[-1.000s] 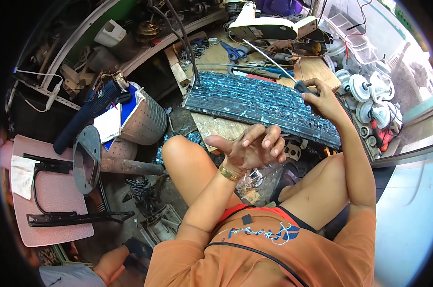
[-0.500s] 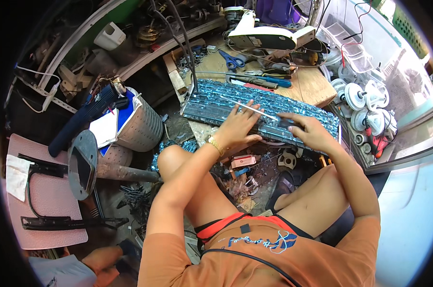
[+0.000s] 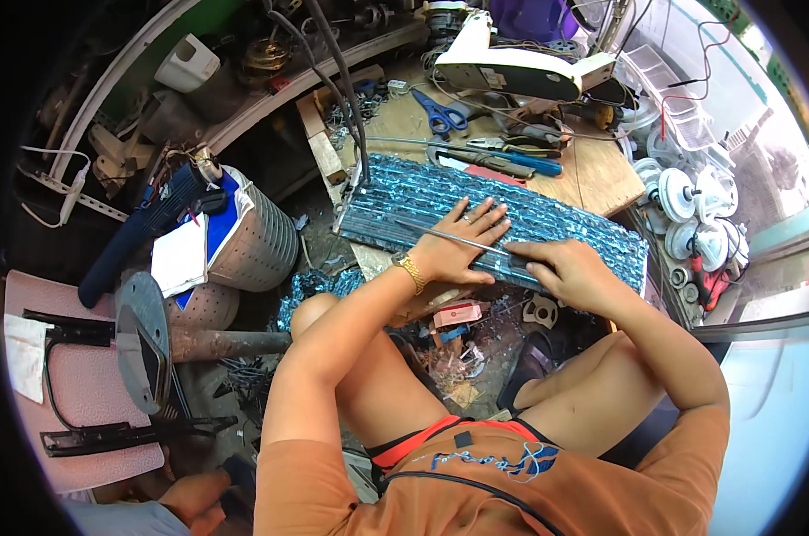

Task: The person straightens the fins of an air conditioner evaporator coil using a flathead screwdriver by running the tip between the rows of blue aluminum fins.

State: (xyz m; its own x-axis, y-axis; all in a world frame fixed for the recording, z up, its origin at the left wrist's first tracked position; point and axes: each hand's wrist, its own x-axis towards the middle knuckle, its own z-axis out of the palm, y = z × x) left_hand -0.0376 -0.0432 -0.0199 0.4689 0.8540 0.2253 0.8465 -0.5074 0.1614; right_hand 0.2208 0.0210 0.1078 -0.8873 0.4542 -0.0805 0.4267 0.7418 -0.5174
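A long finned coil panel (image 3: pixel 565 219), with shiny blue crumpled metal strips, lies across the bench edge before me. My left hand (image 3: pixel 462 246) presses flat on it with fingers spread. In my right hand (image 3: pixel 570 272) is a tool with a long thin metal shaft (image 3: pixel 458 238), like a screwdriver. Its shaft passes by my left palm and lies along the panel's near side, pointing left. My right fingers wrap its dark handle, which is mostly hidden.
Blue scissors (image 3: pixel 438 114), pliers (image 3: pixel 503 163) and a white curved housing (image 3: pixel 520 71) sit on the wooden bench (image 3: pixel 592 161). White pulleys (image 3: pixel 677 192) stand at right. A perforated metal drum (image 3: pixel 261 237) and a round-topped metal stand (image 3: pixel 145 339) are at left. Scraps litter the floor.
The shaft has moved from the panel's middle to its near side. My left hand has shifted slightly right over the panel. The whole view has tilted a little.
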